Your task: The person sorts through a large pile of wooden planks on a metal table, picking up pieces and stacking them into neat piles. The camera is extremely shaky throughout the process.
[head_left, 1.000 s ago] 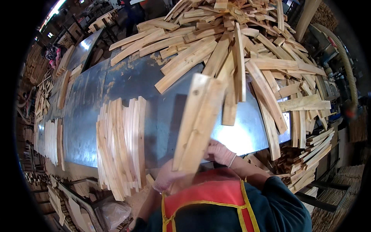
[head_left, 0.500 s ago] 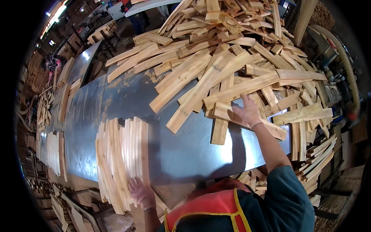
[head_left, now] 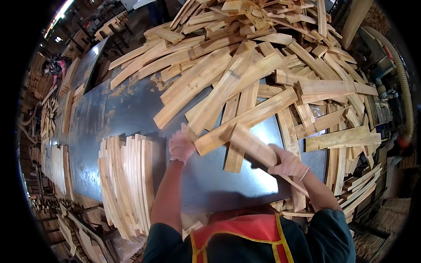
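My left hand (head_left: 181, 147), in a pale glove, is at the near end of a slanting wooden board (head_left: 221, 94), its fingers closed around that end. Close beside it is the lower end of another long board (head_left: 250, 120), lying across the pile. My right hand (head_left: 288, 164), also gloved, grips a shorter board (head_left: 252, 144), which is tilted and slightly blurred. Its far end overlaps the long board. To the left of my left forearm stands a row of narrow boards (head_left: 127, 175) packed side by side on edge.
Loose boards heap up across the far and right side of the dark metal table (head_left: 131, 109). A second row of boards (head_left: 55, 168) stands at the far left. A ribbed hose (head_left: 401, 83) hangs at right. Another person (head_left: 59, 68) is at far left.
My left hand has moved from the board row up to the pile. My right hand has lifted its board and drawn it nearer. The long board has shifted left and toward me.
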The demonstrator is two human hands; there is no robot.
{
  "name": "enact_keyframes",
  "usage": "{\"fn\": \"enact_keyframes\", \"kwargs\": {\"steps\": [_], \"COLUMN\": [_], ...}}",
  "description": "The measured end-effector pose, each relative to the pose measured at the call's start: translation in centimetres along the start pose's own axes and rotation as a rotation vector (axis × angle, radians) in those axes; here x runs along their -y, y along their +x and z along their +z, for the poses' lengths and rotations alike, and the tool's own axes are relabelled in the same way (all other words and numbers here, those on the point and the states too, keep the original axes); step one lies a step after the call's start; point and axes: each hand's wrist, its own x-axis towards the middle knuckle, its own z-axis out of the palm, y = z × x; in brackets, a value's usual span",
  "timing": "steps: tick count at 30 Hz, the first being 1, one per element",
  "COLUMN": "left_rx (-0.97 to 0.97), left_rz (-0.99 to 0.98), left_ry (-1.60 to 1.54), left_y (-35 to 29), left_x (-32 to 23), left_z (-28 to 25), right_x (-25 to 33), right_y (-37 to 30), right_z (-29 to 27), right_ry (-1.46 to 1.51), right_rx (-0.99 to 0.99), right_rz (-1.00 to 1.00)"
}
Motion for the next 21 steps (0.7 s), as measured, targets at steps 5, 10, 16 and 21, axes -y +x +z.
{"fn": "enact_keyframes", "kwargs": {"steps": [5, 10, 16, 21], "left_rx": [-0.200, -0.414, 0.250, 0.646], "left_rz": [0.149, 0.317, 0.202, -0.038], "left_ry": [0.053, 0.031, -0.714, -1.634], "left_y": [-0.6, 5.0, -0.5, -16.1], "left_x": [-2.2, -3.5, -2.2, 8.2], "left_z": [-1.7, -1.8, -1.9, 2.8], "right_x": [1.1, 4.2, 4.8, 9.1], "right_y": [1.9, 5.8, 7.2, 8.2], "right_z": [-2.4, -0.3, 5.3, 12.4], "right_ry": [0.644, 1.206, 1.563, 1.646], "right_rx": [-0.341, -0.376, -0.358, -0.195], "right_rz": [-0.177, -0.182, -0.033, 0.008]}}
